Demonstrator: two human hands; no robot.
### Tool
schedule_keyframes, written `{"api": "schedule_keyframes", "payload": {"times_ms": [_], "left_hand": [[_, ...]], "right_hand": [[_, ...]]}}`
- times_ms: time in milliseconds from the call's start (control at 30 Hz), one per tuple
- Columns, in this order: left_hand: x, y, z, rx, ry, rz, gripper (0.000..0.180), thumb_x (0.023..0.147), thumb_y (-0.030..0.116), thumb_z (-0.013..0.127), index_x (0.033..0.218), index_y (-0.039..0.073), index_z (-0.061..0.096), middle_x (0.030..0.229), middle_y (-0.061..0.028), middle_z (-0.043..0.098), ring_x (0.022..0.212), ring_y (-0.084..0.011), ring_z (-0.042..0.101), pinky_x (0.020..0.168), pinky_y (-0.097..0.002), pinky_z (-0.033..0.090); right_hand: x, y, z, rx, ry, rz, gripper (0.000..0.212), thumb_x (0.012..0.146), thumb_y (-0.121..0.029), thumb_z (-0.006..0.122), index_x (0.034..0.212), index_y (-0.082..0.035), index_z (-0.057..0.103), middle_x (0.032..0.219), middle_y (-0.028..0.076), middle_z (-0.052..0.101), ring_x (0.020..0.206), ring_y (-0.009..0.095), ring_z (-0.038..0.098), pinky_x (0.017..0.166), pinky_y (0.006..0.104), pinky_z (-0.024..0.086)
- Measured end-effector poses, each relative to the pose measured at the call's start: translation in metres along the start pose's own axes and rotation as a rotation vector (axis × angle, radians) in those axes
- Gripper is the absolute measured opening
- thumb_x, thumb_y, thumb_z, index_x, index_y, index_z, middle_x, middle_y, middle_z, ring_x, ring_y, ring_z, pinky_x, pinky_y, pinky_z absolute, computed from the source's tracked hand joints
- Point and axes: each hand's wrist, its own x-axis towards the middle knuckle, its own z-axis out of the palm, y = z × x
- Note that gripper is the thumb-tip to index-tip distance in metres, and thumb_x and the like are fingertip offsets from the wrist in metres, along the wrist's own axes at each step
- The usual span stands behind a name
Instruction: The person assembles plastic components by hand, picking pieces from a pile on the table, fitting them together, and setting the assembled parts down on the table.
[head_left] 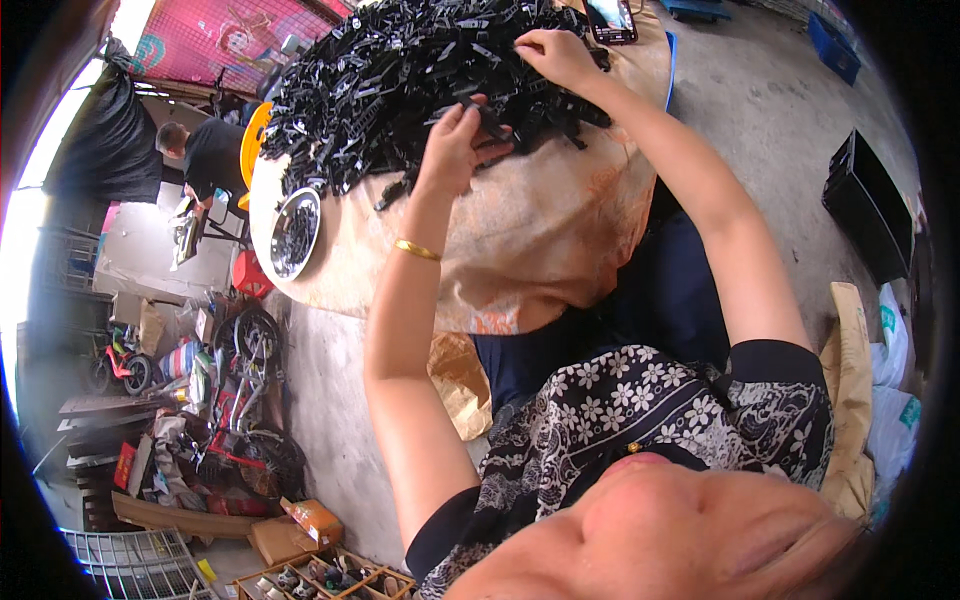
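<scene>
A large heap of small black plastic parts [370,95] covers the far half of a round table with a beige, orange-patterned cloth [560,240]. At the heap's near edge, my left hand [458,150] holds a black plastic part [490,122] between thumb and fingers. A gold bangle [417,250] circles that wrist. My right hand [560,58] is over the heap's right side with its fingers pinched together. Whatever may be in that pinch is too small to make out. A white oval bowl [312,252] of dark little pieces sits at the table's left edge.
A phone [612,22] lies at the far right of the table. Left of it, another person [215,155] bends beside a yellow chair [254,145]. Bicycles [245,400] and boxes crowd the left floor. A black crate [868,205] stands at right.
</scene>
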Motion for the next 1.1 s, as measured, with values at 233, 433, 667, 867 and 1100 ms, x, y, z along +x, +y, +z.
{"api": "schedule_keyframes", "payload": {"times_ms": [233, 433, 667, 867, 1100], "left_hand": [[-0.003, 0.0, 0.036, -0.052, -0.179, -0.017, 0.04, 0.087, 0.002, 0.049, 0.126, -0.002, 0.041, 0.1, -0.0111, 0.056, 0.092, -0.0272, 0.062, 0.077, -0.043, 0.055], [-0.001, -0.003, 0.017, -0.182, -0.19, -0.013, 0.041, 0.086, 0.001, 0.05, 0.126, -0.001, 0.041, 0.103, -0.0128, 0.058, 0.096, -0.0303, 0.061, 0.08, -0.0455, 0.053], [-0.002, 0.003, 0.016, -0.272, -0.216, -0.041, 0.039, 0.086, 0.0, 0.049, 0.125, -0.001, 0.041, 0.105, -0.0135, 0.058, 0.098, -0.0298, 0.06, 0.08, -0.043, 0.054], [-0.005, 0.007, 0.024, -0.108, -0.099, -0.005, 0.036, 0.089, 0.008, 0.05, 0.122, -0.003, 0.045, 0.097, -0.0093, 0.061, 0.078, -0.0161, 0.062, 0.062, -0.025, 0.05], [-0.017, 0.008, 0.023, 0.038, 0.121, -0.036, 0.026, 0.09, 0.012, 0.053, 0.11, -0.004, 0.056, 0.082, -0.0049, 0.062, 0.066, -0.0081, 0.056, 0.055, -0.0192, 0.042]], "right_hand": [[0.047, -0.025, 0.009, -0.284, -0.434, 0.088, 0.033, 0.072, -0.036, 0.067, 0.092, -0.009, 0.068, 0.083, 0.013, 0.066, 0.08, 0.029, 0.064, 0.071, 0.0384, 0.05], [0.053, -0.028, 0.005, -0.174, -0.352, 0.018, 0.034, 0.063, -0.021, 0.064, 0.092, -0.004, 0.068, 0.086, 0.015, 0.066, 0.079, 0.026, 0.065, 0.068, 0.0362, 0.053], [0.017, -0.06, -0.065, 0.952, -0.567, 0.447, 0.04, 0.078, -0.009, 0.061, 0.116, -0.004, 0.053, 0.083, 0.005, 0.061, 0.065, 0.012, 0.062, 0.057, 0.0229, 0.053], [-0.014, -0.078, -0.078, 0.888, -0.744, 0.328, 0.03, 0.079, -0.004, 0.063, 0.107, 0.0, 0.052, 0.085, 0.007, 0.062, 0.075, 0.01, 0.058, 0.067, 0.0217, 0.049], [-0.031, -0.087, -0.073, 0.635, -0.617, 0.214, 0.026, 0.075, 0.001, 0.068, 0.098, 0.0, 0.056, 0.087, 0.004, 0.06, 0.083, 0.008, 0.057, 0.074, 0.023, 0.049]]}}
